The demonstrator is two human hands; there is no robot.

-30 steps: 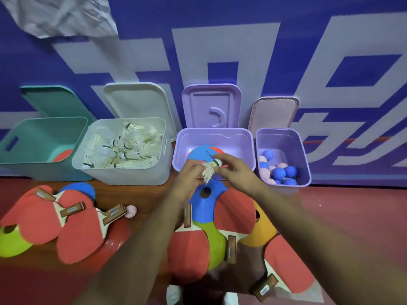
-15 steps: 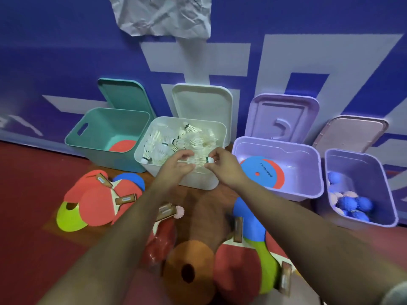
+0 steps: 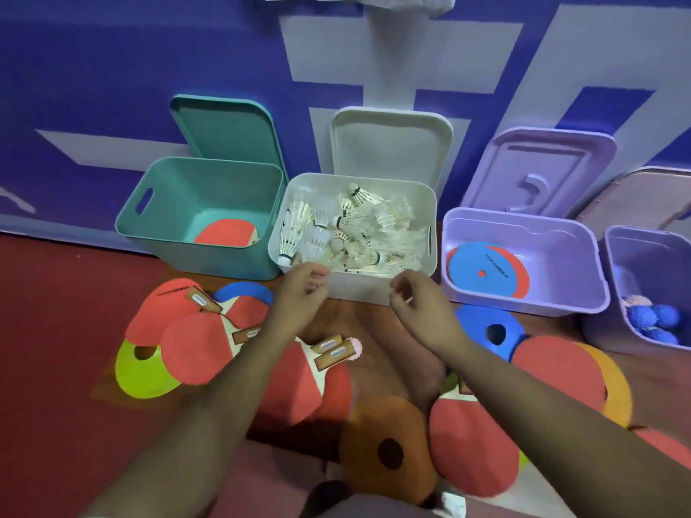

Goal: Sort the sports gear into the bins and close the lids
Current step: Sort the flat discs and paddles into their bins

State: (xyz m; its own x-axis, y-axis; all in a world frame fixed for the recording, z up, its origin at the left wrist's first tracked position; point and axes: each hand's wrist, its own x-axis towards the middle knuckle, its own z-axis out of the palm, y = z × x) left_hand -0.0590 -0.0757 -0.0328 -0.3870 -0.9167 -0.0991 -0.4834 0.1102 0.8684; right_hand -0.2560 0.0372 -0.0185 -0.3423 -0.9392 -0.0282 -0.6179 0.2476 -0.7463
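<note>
Hovering hands: left hand [image 3: 303,291] and right hand [image 3: 420,306] just before the near rim of white bin [image 3: 430,203], apart from each other; each grip loosely curled, nothing seen in either.
Shuttlecocks [image 3: 351,233]: heaped in white bin, long axes lying every way; front-left one with cork toward near rim.
Paddles [image 3: 194,345]: flat on floor at left, handles pointing right and up-right; one more in teal bin [image 3: 164,226], handle toward its right wall.
Discs [image 3: 482,271]: flat in lilac bin [image 3: 568,256].
Lids [image 3: 389,143]: off, leaning on wall behind bins.
Open room: bare floor [image 3: 359,330] between the hands, bounded by paddles at left and blue cone [image 3: 471,327] at right.
</note>
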